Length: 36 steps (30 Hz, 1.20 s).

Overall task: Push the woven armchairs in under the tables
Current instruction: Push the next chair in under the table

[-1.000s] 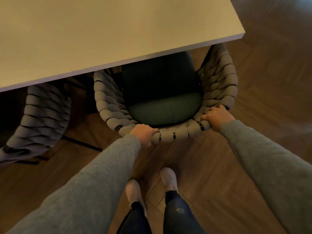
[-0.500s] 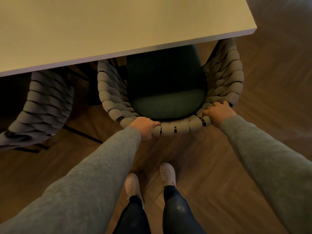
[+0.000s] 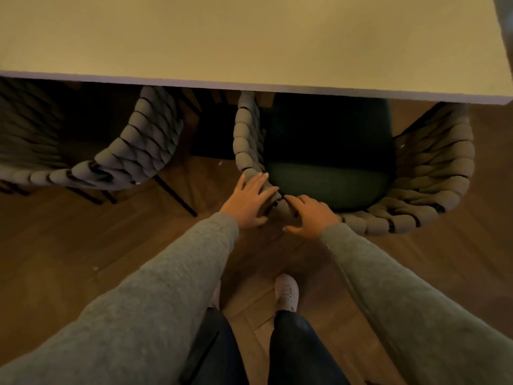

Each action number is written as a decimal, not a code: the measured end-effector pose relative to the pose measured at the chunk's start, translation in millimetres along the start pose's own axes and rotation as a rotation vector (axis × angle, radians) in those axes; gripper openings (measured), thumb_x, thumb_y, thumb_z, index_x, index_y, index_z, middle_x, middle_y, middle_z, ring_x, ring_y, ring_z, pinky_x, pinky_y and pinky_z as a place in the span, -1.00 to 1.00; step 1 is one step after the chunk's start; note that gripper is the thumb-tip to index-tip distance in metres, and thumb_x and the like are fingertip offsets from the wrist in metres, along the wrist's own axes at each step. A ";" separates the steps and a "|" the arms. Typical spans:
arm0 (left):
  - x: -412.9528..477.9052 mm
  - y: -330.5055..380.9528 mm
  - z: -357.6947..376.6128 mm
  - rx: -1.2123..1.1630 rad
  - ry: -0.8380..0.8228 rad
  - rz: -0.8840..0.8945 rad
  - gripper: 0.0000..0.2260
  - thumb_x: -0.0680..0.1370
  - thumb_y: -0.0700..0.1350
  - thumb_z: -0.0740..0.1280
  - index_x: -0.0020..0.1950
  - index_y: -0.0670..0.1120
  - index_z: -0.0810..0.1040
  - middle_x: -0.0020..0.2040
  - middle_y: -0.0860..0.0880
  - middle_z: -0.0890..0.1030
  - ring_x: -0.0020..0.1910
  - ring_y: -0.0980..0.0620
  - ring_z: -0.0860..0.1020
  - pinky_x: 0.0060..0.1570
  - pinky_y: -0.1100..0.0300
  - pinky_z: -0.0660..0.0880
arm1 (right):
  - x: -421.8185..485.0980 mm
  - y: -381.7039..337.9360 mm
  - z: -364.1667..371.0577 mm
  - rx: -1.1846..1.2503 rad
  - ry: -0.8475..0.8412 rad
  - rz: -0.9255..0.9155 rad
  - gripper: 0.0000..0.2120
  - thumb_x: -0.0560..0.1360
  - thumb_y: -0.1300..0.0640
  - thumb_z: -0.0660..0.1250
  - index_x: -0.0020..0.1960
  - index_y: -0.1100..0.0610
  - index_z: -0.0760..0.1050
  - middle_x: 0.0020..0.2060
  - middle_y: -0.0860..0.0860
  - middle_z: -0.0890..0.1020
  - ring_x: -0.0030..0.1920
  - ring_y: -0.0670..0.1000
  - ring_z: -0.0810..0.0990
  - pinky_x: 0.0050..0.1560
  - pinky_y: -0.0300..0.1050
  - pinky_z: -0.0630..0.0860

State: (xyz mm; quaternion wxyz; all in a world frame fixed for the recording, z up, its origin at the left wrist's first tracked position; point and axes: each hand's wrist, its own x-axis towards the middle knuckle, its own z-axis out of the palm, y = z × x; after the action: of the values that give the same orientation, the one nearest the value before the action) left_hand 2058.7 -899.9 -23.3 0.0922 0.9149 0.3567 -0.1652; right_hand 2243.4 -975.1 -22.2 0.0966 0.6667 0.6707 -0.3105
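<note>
Left hand, right hand: fingers spread, seemingly resting on chair rim, 7 o'clock corner. Chair mostly under table; next, square it.

I can read no writing, label, brand, number or sign anywhere in my head view. The tabletop is a plain surface, the woven armchair shows only its weave, and the shoe shows only small holes.
</note>
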 end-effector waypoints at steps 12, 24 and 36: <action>-136.5 -256.4 28.3 0.001 0.141 -0.387 -0.18 0.48 0.13 0.40 0.60 0.00 0.02 0.59 -0.17 -0.10 0.57 -0.16 -0.12 0.46 -0.19 -0.22 | 121.7 -221.0 -23.9 -0.080 0.263 -0.192 -0.23 0.52 -0.16 0.33 0.58 -0.03 0.02 0.54 0.10 0.12 0.54 0.14 0.09 0.53 0.11 0.08; -247.0 -524.8 39.9 0.185 -0.270 -0.452 -0.03 0.44 0.21 0.41 0.59 0.03 -0.18 0.59 -0.10 -0.03 0.57 -0.15 -0.09 0.47 -0.23 -0.11 | 242.9 -474.8 0.1 -0.169 0.161 -0.206 -0.16 0.49 -0.16 0.36 0.58 0.05 -0.01 0.56 0.11 0.06 0.56 0.13 0.01 0.53 0.06 -0.07; -228.0 -650.4 61.3 0.280 -0.502 -0.268 -0.50 0.61 -0.07 0.24 0.54 0.07 0.17 0.48 -0.02 0.34 0.49 -0.08 0.24 0.46 -0.05 0.18 | 328.0 -543.8 0.9 -0.363 -0.118 -0.072 -0.67 0.57 0.14 0.24 0.33 0.00 0.43 0.18 0.05 0.54 0.26 0.13 0.47 0.48 0.20 0.14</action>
State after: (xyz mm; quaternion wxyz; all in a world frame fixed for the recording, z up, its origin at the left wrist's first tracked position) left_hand 1442.3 -585.4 -29.4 0.0281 0.7942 0.4139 -0.4441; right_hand 1694.0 -657.5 -44.9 0.2430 0.5946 0.7323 -0.2263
